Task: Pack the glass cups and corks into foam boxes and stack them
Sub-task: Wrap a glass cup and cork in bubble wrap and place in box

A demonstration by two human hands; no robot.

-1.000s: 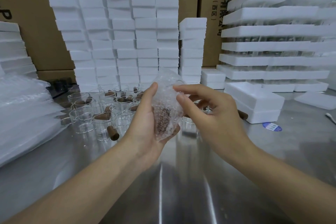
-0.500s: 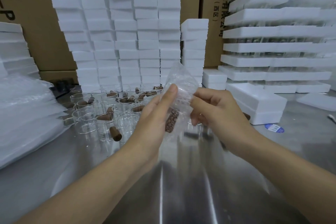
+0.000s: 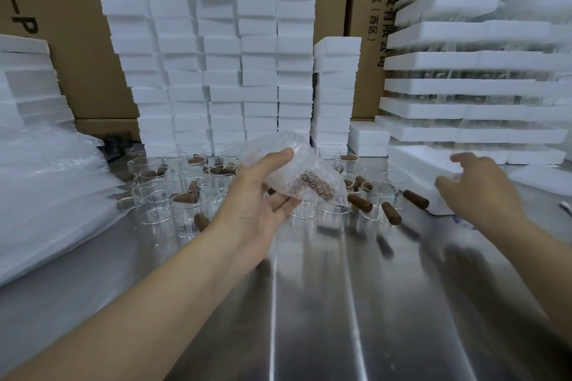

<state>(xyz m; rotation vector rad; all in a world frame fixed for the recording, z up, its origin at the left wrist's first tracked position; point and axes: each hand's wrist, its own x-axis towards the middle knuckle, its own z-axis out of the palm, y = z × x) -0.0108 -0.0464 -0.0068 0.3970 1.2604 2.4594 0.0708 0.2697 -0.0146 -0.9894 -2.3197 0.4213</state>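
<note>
Right hand (image 3: pixel 476 192) off one wrapped cork (image 3: pixel 312 184), at one foam box (image 3: pixel 414 161)

So the right hand (image 3: pixel 476 189) is off the bubble-wrapped cup (image 3: pixel 297 176) now and way over at the foam box (image 3: pixel 424 164), fingers spread, kinda blurry. Just the left hand (image 3: pixel 260 204) holds the wrapped cup now, and it's tipped sideways instead of upright.

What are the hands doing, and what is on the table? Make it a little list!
left hand: holds a bubble-wrap bundle with a brown cork inside
right hand: open, blurred, at the near foam box
table: shiny metal, with glass cups and loose corks
behind: tall stacks of foam boxes
</note>
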